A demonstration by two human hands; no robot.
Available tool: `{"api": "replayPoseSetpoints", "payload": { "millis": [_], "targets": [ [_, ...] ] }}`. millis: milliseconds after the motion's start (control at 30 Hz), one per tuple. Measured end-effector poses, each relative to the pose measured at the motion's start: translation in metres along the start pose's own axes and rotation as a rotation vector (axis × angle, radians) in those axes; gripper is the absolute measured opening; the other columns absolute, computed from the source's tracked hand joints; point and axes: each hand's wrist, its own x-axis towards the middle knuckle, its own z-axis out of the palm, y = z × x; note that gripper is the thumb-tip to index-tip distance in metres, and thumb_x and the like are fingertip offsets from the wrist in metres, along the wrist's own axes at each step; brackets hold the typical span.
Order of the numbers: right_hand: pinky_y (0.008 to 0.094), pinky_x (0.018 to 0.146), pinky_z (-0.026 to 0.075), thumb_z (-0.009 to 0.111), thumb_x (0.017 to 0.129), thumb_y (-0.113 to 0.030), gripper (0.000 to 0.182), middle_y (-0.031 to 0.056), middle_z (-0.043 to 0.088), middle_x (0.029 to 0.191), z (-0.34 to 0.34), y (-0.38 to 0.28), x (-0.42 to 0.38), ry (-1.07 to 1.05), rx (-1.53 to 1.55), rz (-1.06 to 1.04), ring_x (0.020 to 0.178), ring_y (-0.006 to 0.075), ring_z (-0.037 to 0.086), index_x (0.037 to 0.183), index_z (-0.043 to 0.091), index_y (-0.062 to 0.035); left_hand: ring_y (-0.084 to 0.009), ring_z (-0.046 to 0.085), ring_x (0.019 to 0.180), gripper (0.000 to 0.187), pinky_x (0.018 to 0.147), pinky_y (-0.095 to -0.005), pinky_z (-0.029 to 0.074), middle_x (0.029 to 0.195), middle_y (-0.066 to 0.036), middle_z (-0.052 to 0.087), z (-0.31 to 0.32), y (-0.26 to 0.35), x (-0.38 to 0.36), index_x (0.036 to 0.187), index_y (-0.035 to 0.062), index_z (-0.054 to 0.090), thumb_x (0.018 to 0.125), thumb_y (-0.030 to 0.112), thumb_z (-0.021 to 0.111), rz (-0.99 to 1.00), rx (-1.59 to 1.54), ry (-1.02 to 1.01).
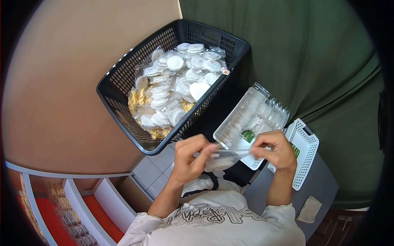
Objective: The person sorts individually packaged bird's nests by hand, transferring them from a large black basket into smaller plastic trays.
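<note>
My left hand point(192, 158) and my right hand point(276, 151) pinch the top edge of a clear plastic bag point(223, 159), stretched between them in front of my chest. Something pale and rounded shows in the lower part of the bag, blurred. Just beyond my hands stands a white basket point(223, 123) packed with rows of clear bags point(246, 112). Near my right hand, a second white basket point(305, 164) with perforated walls holds a green-printed item.
A large black basket point(160, 148) at the back left is heaped with bagged round white pads point(175, 63) and gold packets point(139, 97). A folded cloth point(309, 209) lies on the grey table point(283, 201). A divided shelf point(111, 201) with packaged goods stands lower left; a green curtain point(266, 33) hangs behind.
</note>
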Motion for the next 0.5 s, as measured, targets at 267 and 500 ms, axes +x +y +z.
{"api": "replayPoseSetpoints", "payload": {
  "millis": [267, 500],
  "targets": [
    [0.0331, 0.088, 0.055, 0.088, 0.081, -0.03, 0.044, 0.0116, 0.071, 0.101, 0.067, -0.001, 0.043, 0.417, 0.619, -0.188, 0.096, 0.0171, 0.069, 0.101, 0.065, 0.0017, -0.0068, 0.041, 0.048, 0.04, 0.046, -0.0251, 0.031, 0.055, 0.001, 0.048, 0.007, -0.01, 0.028, 0.064, 0.002, 0.051, 0.101, 0.013, 0.063, -0.068, -0.008, 0.089],
    [0.0288, 0.078, 0.056, 0.072, 0.094, -0.008, 0.014, 0.0111, 0.074, 0.084, 0.064, -0.004, 0.067, 0.391, 0.505, -0.129, 0.08, 0.0147, 0.07, 0.098, 0.074, 0.005, -0.0018, 0.051, 0.064, 0.02, 0.054, -0.021, 0.04, 0.07, 0.005, 0.059, 0.009, -0.016, 0.048, 0.082, 0.0009, 0.059, 0.096, 0.008, 0.072, -0.355, -0.455, 0.021]
  ]
}}
